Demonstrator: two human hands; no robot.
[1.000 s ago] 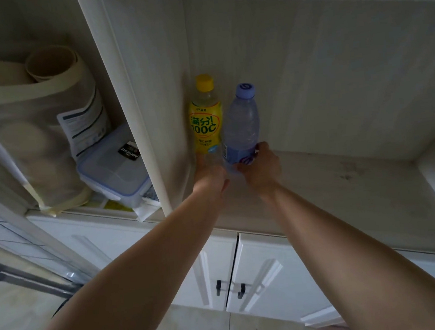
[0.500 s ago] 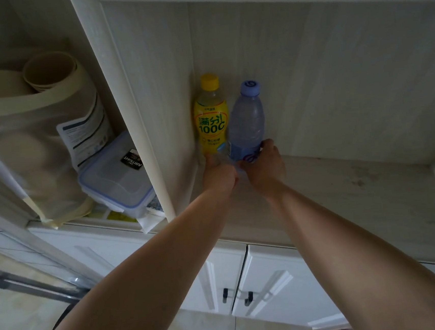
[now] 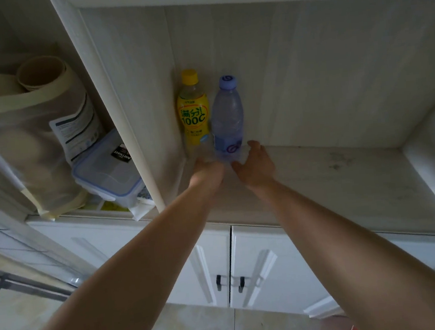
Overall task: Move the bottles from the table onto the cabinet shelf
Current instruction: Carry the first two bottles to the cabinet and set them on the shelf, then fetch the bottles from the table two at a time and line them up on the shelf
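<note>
On the left, the neighbouring compartment holds a rolled mat in a clear bag (image 3: 21, 125) and a lidded plastic container (image 3: 105, 173); none of that belongs to our job.

Moving right into the open cabinet shelf (image 3: 318, 179), we find the yellow bottle (image 3: 193, 111) standing upright in the back left corner, close against the side wall. Its label wraps a stiff, rounded body, and the wrapped middle looks like the surest place to take hold. Our left hand (image 3: 207, 172) is just in front of its base; the fingers are hidden from us behind the back of the hand, so we cannot tell whether they are curled or touching anything.

Just beside it, touching or nearly so, stands the clear water bottle (image 3: 226, 118) with a lilac cap, also upright. We judge it thin-walled and springy, likely to dent under a hard squeeze and to slip a little on its smooth plastic, so a gentle grip around the labelled lower band suits it. How full it is we cannot make out, so its weight is uncertain.

Our right hand (image 3: 255, 166) is spread loose, fingers relaxed beside the bottle's base, holding nothing.
</note>
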